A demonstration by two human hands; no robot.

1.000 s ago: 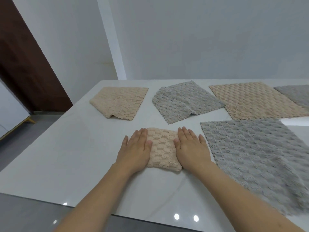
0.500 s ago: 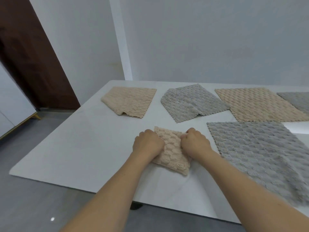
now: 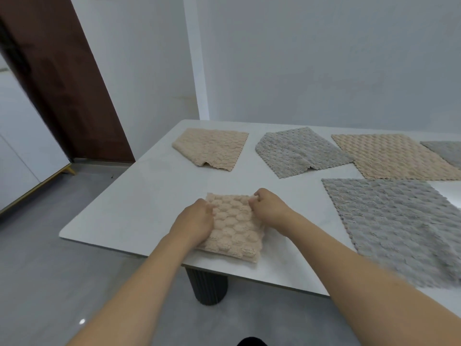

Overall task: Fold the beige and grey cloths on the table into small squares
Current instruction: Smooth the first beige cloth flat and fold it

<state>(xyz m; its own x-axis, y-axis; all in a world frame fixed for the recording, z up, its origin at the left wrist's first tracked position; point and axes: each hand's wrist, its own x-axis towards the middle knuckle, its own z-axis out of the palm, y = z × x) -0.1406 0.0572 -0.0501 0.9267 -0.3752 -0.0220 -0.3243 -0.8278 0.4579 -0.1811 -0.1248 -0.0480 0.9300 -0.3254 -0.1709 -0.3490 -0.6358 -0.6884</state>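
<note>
Hands meet on the folded beige cloth near the front edge of the white table: the left hand curls its fingers onto the cloth's left side, and the right hand pinches its far right corner. Farther back lie a partly folded beige cloth and a partly folded grey cloth, with a flat beige cloth and a large grey cloth to the right. No writing shows on any of them.

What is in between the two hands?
The folded beige cloth. In the head view the left hand grips its left side and the right hand pinches its far right corner, so the cloth fills the gap.
</note>
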